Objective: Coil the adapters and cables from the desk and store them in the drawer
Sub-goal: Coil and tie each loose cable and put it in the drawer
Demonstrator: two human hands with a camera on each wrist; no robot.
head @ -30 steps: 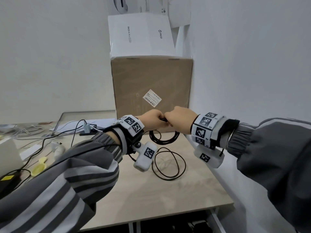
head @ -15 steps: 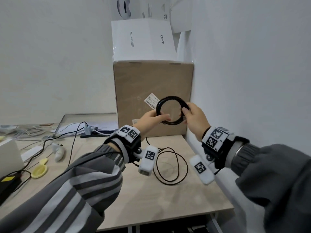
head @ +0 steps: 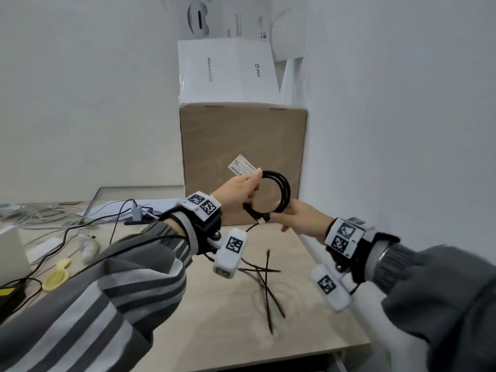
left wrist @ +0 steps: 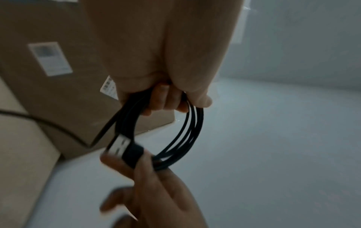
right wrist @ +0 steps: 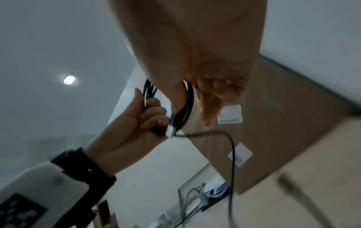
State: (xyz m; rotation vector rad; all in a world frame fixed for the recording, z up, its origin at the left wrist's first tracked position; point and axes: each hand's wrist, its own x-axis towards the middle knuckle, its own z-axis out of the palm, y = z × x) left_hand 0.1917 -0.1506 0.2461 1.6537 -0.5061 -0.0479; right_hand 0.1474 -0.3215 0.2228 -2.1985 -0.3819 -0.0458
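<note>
Our left hand [head: 239,194] grips the light, springy black cable coil [head: 281,194]; right hand [head: 300,220] fingers pinch its plug end. Hold bundled loops together.

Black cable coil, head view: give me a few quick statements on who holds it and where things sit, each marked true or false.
1. The left hand grips the black cable coil. True.
2. The coil lies flat on the desk. False: it is held up in the air in front of the cardboard box.
3. The USB plug sticks out at the bottom of the coil, by the right hand. True.
4. All of the cable is wound up. False: a loose tail still lies on the desk.
5. The white box sits under the cardboard box. False: it sits on top.
</note>
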